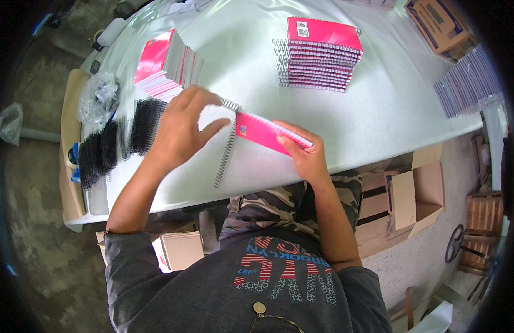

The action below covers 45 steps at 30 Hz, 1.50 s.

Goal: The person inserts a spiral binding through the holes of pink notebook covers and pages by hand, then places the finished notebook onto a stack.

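My right hand grips a pink-covered notebook by its near right corner, holding it tilted just above the white table. My left hand hovers over the notebook's left end with fingers spread and slightly blurred, next to a metal spiral wire that runs along the notebook's left edge and down onto the table. I cannot tell whether the fingers pinch the wire.
A stack of bound pink notebooks stands mid-table. A pile of unbound pink pads lies far left. Black spiral coils lie along the left edge beside a plastic bag. Cardboard boxes sit below right, another box top right.
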{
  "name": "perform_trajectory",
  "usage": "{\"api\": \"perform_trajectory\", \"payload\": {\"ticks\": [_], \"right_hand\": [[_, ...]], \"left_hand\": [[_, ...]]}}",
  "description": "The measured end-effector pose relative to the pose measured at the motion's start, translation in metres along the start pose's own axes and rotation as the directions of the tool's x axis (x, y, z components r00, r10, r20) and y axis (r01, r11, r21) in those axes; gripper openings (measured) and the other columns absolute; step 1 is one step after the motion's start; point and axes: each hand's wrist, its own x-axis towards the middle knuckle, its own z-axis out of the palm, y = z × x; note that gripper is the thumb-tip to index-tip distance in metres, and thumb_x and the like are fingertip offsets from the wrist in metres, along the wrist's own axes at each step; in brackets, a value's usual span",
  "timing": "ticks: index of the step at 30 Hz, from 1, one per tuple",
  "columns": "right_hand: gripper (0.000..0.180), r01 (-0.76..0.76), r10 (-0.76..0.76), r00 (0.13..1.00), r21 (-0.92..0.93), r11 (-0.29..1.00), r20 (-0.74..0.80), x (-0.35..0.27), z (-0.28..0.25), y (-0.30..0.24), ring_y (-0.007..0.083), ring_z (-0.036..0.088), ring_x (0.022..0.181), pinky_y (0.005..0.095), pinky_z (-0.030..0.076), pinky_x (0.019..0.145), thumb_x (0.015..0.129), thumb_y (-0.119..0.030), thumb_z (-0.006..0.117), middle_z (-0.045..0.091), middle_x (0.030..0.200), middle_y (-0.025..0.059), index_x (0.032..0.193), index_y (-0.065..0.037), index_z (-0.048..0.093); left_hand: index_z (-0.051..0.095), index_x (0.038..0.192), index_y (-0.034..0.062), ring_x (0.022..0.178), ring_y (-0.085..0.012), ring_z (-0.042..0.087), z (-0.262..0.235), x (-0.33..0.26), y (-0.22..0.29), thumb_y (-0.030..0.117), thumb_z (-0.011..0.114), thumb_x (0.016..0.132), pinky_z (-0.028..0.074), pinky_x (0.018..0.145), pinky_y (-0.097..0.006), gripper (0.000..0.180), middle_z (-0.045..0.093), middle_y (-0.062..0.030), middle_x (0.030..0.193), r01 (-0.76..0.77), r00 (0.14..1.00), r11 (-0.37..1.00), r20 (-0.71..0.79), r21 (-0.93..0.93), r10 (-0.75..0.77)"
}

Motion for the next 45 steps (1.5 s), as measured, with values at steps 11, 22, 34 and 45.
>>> {"api": "perform_trajectory", "payload": {"ticks": [11, 22, 34, 45], "right_hand": [[0.027, -0.005, 0.003, 0.999, 0.056, 0.998, 0.048, 0.001, 0.002, -0.004, 0.0089, 0.059, 0.090, 0.0233, 0.046, 0.082, 0.086, 0.000, 0.056, 0.067, 0.103, 0.0083, 0.113, 0.001, 0.062], [0.026, -0.044, 0.043, 0.989, 0.001, 0.999, 0.142, 0.001, 0.002, -0.009, 0.0089, 0.059, 0.086, 0.0228, 0.047, 0.079, 0.086, 0.000, 0.058, 0.068, 0.101, 0.0082, 0.111, 0.000, 0.063], [0.027, 0.018, -0.011, 0.987, -0.039, 0.999, 0.163, 0.001, 0.002, -0.005, 0.0110, 0.062, 0.084, 0.0238, 0.048, 0.077, 0.085, -0.001, 0.058, 0.069, 0.100, 0.0105, 0.111, -0.003, 0.064], [0.024, 0.004, 0.002, 0.984, -0.036, 0.999, 0.180, 0.000, 0.001, -0.007, 0.0109, 0.061, 0.085, 0.0236, 0.048, 0.078, 0.086, -0.002, 0.059, 0.068, 0.101, 0.0106, 0.109, -0.001, 0.065]], "left_hand": [[0.053, 0.095, 0.0102, 0.083, -0.0297, 0.063, 0.018, -0.080, -0.070, 0.028, 0.066, 0.077, 0.050, 0.068, -0.041, 0.028, 0.063, -0.0103, 0.091, 0.318, 0.796, 0.625, 0.157, 0.713, -0.584], [0.062, 0.108, 0.0057, 0.096, -0.0281, 0.058, -0.006, -0.014, -0.015, 0.014, 0.066, 0.082, 0.044, 0.084, -0.036, 0.028, 0.063, -0.0121, 0.102, 0.043, 0.946, 0.986, 0.325, -0.158, 0.011], [0.063, 0.090, 0.0041, 0.077, -0.0227, 0.058, -0.001, -0.003, -0.007, 0.015, 0.070, 0.077, 0.046, 0.069, -0.033, 0.018, 0.061, -0.0098, 0.084, 0.278, 0.899, 0.920, 0.412, -0.275, -0.148], [0.062, 0.081, 0.0101, 0.086, -0.0201, 0.057, 0.001, -0.001, 0.014, 0.018, 0.074, 0.069, 0.040, 0.078, -0.035, 0.018, 0.061, -0.0014, 0.082, -0.021, 0.952, 0.999, 0.307, 0.036, 0.009]]}}
